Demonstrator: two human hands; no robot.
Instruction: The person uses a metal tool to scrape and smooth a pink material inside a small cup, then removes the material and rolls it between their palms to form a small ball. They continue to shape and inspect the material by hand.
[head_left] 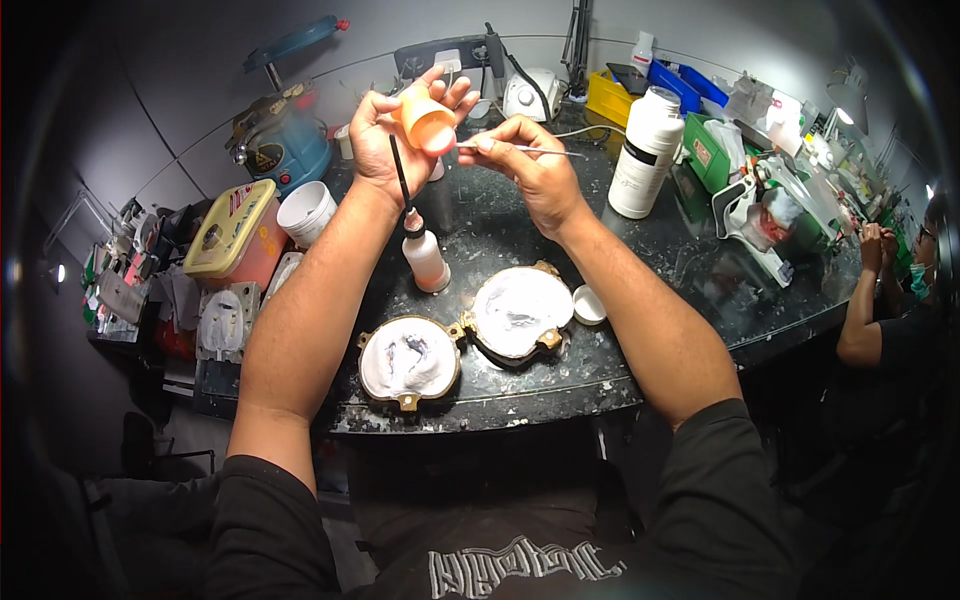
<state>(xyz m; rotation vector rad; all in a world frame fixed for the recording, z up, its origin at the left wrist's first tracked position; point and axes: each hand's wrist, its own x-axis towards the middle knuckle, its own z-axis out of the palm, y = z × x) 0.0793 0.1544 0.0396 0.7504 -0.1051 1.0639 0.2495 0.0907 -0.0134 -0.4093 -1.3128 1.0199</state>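
Note:
My left hand [382,150] is raised, palm up, holding a small orange cup [418,112] whose mouth tilts toward the right. Pinched in my right hand [545,185] is a thin metal spatula [552,152], with its tip at the cup's rim. Below my left hand a small squeeze bottle [427,262] of pinkish liquid stands upright; a long black stem rises from its top. Closer to me lie two brass flask halves filled with white plaster, the left half [408,362] and the right half [518,312]. Dark marks show in both plaster faces.
A white lid [589,305] lies beside the right flask half. Further right stands a tall white bottle [645,160]. To the left are a yellow-lidded tub [235,230], a white pot [306,213] and a blue machine [285,150]. Another person [880,300] works at far right.

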